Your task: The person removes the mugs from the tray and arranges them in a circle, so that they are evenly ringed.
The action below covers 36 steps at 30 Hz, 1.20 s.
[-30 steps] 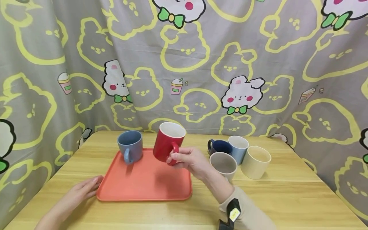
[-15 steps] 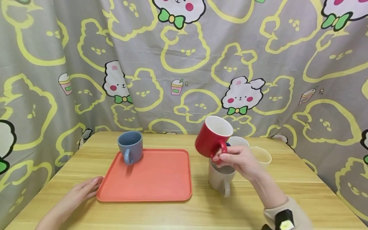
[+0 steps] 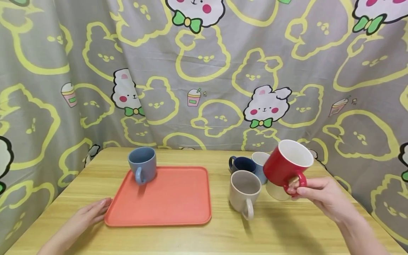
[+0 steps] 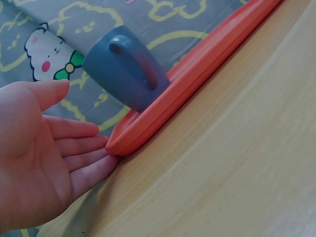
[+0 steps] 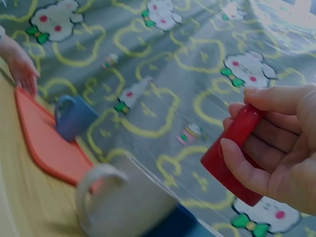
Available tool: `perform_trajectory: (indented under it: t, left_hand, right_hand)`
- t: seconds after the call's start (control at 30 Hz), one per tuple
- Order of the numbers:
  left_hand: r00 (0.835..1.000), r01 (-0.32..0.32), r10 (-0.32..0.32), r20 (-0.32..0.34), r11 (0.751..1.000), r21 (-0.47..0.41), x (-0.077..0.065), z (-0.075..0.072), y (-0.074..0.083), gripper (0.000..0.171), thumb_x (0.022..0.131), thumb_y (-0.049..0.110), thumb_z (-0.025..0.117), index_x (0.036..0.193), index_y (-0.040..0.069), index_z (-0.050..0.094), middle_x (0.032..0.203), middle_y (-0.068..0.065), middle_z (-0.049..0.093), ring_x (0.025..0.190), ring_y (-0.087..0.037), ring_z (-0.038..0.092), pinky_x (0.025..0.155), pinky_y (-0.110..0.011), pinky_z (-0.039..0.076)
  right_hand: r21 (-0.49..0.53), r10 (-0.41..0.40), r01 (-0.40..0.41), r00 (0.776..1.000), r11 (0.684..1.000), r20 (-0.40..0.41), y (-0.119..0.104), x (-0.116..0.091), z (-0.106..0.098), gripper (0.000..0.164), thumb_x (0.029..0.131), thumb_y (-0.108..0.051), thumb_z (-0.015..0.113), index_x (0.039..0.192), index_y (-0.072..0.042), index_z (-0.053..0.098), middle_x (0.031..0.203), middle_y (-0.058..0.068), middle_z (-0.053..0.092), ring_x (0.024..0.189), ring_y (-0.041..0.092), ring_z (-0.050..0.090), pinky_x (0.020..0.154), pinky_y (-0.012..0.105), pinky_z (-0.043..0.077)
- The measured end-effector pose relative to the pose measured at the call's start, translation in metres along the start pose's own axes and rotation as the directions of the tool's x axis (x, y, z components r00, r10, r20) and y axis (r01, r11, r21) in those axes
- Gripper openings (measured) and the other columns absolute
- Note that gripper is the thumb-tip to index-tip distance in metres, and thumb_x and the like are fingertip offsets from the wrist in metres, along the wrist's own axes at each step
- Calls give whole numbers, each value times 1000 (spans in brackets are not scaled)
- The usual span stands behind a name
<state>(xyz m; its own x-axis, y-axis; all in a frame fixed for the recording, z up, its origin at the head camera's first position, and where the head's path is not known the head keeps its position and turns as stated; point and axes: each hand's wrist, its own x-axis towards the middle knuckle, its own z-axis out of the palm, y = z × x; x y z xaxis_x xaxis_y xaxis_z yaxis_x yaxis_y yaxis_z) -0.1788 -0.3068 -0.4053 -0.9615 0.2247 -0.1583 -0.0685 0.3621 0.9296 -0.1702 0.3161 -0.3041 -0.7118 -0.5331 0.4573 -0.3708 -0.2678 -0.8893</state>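
Note:
My right hand (image 3: 328,198) grips the handle of a red mug (image 3: 285,164) with a white inside, holding it tilted above the table at the right. In the right wrist view, fingers and thumb curl round the red mug's handle (image 5: 244,126). Under and behind the red mug, a cream mug (image 3: 276,191) is mostly hidden. My left hand (image 3: 81,219) lies at the left edge of the coral tray (image 3: 165,202), fingers straight, fingertips right at its rim in the left wrist view. A blue-grey mug (image 3: 145,164) stands upright on the tray's back left corner.
Right of the tray stand a beige mug (image 3: 243,193) with its handle toward me, a navy mug (image 3: 243,164) and a light blue mug (image 3: 259,170), set close together. A patterned curtain (image 3: 220,85) hangs behind the wooden table (image 3: 223,237).
My right hand has carried the red mug from above the tray to the right, past the beige mug and over the cream one. The left hand stays at the tray's edge.

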Motion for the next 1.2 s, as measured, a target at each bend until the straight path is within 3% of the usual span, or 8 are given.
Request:
perform_trajectory:
  t: [0.17, 0.3, 0.57, 0.67, 0.8, 0.87, 1.07, 1.2]
  left_hand:
    - [1000, 7, -7, -13, 1000, 21, 0, 0, 0, 66, 104, 35, 23, 135, -23, 17, 142, -36, 18, 102, 7, 50, 85, -16, 46]
    - [1000, 4, -3, -18, 1000, 28, 1, 0, -2, 66, 104, 35, 22, 135, -23, 17, 142, -37, 18, 98, 13, 47, 85, -16, 46]
    - [999, 44, -44, -2, 998, 33, 3, -3, -1, 70, 103, 40, 24, 137, -21, 17, 144, -35, 18, 107, 0, 52, 86, -18, 47]
    - [999, 52, -52, -6, 997, 51, 3, -2, 0, 70, 103, 40, 23, 137, -20, 18, 144, -34, 19, 111, -9, 52, 87, -19, 46]
    - [997, 74, -73, -11, 994, 75, 2, -2, 1, 72, 102, 42, 24, 136, -21, 19, 143, -35, 20, 120, -32, 47, 91, -30, 48]
    - [996, 89, -88, -14, 993, 71, 1, -2, 2, 73, 102, 43, 25, 136, -21, 19, 143, -35, 21, 121, -36, 45, 92, -33, 48]
    - [998, 57, -57, -15, 996, 65, 1, -2, 2, 71, 102, 40, 26, 136, -21, 19, 143, -35, 21, 118, -27, 50, 88, -22, 48]
    - [999, 41, -40, -9, 997, 60, 1, -1, 1, 70, 103, 39, 25, 136, -22, 19, 143, -35, 21, 116, -22, 51, 86, -18, 47]
  right_hand:
    - [-85, 54, -55, 998, 995, -13, -6, -30, -17, 42, 85, 28, 33, 106, 10, 65, 99, 15, 69, 89, 24, 66, 80, 30, 53]
    - [-75, 69, -67, 998, 995, 17, -1, -51, -26, 42, 85, 28, 32, 108, 11, 63, 102, 16, 68, 93, 23, 65, 80, 31, 53]
    - [-13, 221, -220, 975, 975, 18, 19, -88, -32, 43, 90, 23, 32, 113, 5, 63, 107, 13, 67, 97, 21, 63, 83, 30, 52]
    - [-4, 275, -275, 961, 961, 3, 28, -95, -32, 41, 91, 19, 34, 114, 4, 64, 107, 12, 67, 97, 20, 63, 84, 29, 52]
    - [9, 376, -376, 926, 927, -24, 36, -97, -31, 36, 95, 12, 37, 113, 0, 66, 107, 11, 67, 96, 21, 63, 85, 28, 52]
    - [-20, 396, -396, 918, 918, -34, 40, -97, -31, 34, 95, 10, 38, 112, -1, 66, 106, 11, 68, 95, 20, 63, 84, 28, 52]
    - [-112, 387, -388, 921, 915, -35, 50, -97, -32, 32, 94, 9, 41, 110, -1, 67, 103, 9, 69, 91, 17, 64, 81, 27, 53]
    - [-123, 440, -444, 896, 887, -64, 53, -97, -34, 30, 95, 4, 43, 109, -3, 68, 102, 7, 69, 90, 15, 64, 80, 25, 53]
